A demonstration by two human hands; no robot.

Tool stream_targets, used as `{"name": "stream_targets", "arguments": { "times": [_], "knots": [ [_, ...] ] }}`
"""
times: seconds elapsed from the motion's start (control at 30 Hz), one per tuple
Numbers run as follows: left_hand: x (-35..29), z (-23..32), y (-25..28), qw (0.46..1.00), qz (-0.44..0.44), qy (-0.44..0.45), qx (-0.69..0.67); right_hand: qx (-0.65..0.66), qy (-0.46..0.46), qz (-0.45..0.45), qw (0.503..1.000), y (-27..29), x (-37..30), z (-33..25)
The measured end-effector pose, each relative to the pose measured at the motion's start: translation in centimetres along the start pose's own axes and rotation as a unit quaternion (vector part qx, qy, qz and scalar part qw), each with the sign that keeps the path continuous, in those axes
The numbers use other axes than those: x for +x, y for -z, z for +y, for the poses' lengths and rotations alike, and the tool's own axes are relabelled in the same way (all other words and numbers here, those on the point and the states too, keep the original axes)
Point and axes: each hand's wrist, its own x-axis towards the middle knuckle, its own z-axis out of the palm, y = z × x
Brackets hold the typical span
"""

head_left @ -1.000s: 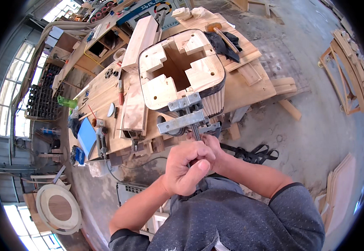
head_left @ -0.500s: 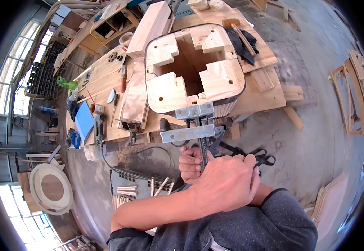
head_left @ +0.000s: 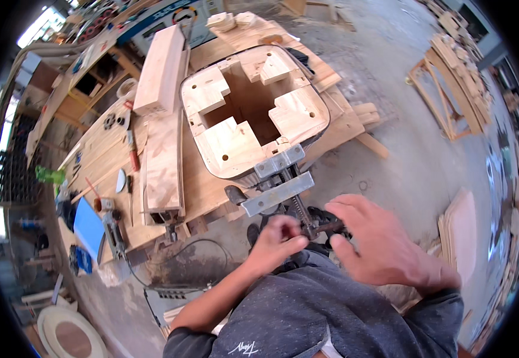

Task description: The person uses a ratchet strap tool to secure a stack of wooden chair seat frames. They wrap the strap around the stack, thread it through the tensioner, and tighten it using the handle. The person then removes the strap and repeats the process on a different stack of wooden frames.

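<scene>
A rounded-square wooden form (head_left: 298, 110) with a cross-shaped hollow stands on the workbench, a dark band running round its outer edge. On its near side sits a metal screw clamp (head_left: 278, 194) with two grey plates, a threaded rod and a crossbar handle (head_left: 329, 227) at the rod's near end. My left hand (head_left: 278, 243) is beside the handle's left end, fingers loosely curled and thumb apart, slightly blurred. Nothing shows in it. To the right of the handle, my right hand (head_left: 376, 244) is open, thumb and fingers spread, apart from the bar.
A long wooden block (head_left: 161, 68) lies left of the form. Chisel-like tools, a blue flat piece (head_left: 88, 227) and a corded power tool (head_left: 114, 230) rest on the bench (head_left: 101, 152). A wooden frame (head_left: 444, 98) stands on the floor at the right.
My arms were crossed at the clamp's rod, left over right; now they are uncrossed, with a hand on each side of the handle. The view has shifted, and the right hand has opened.
</scene>
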Motion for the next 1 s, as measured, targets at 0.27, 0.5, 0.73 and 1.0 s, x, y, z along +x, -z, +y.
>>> {"name": "stream_targets", "arguments": {
  "times": [0.27,0.5,0.73,1.0],
  "knots": [
    [6.1,-0.5,-3.1,0.774,-0.474,0.111,-0.405,-0.063,-0.216,-0.101,0.969,-1.7,2.6,-0.4],
    [4.7,0.6,-3.3,0.744,-0.474,0.14,-0.45,-0.034,-0.267,-0.117,0.956,-2.0,2.7,0.1],
    [2.0,3.3,-3.5,0.8,-0.333,0.229,-0.445,0.111,-0.248,-0.162,0.949,-3.8,1.7,6.5],
    [-0.6,6.0,-4.9,0.926,-0.13,0.26,-0.24,0.463,-0.059,-0.167,0.869,-18.6,0.5,14.3]
  ]
}}
